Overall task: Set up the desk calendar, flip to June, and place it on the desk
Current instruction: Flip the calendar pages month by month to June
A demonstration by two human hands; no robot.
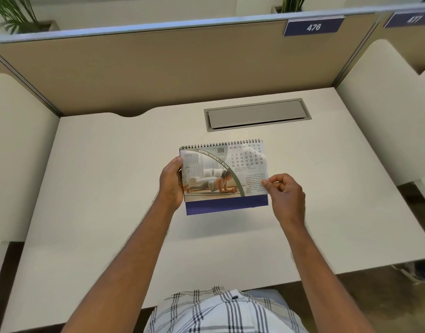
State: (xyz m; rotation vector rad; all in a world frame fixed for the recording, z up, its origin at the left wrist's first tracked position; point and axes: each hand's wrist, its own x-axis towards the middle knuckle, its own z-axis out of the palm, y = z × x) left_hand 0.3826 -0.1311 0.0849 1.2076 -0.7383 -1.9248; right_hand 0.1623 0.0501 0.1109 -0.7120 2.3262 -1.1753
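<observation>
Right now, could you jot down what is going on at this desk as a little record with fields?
setting: cream desk in a cubicle with a tan partition
partition label: 476
held item: spiral desk calendar, raised above the desk
page showing: JAN, headed Keeping Physically Active
left hand: grips the calendar's left edge
right hand: pinches the page's lower right edge
desk fixture: grey cable hatch, lid closed, behind the calendar
task progress: not yet on June, not yet set down
</observation>
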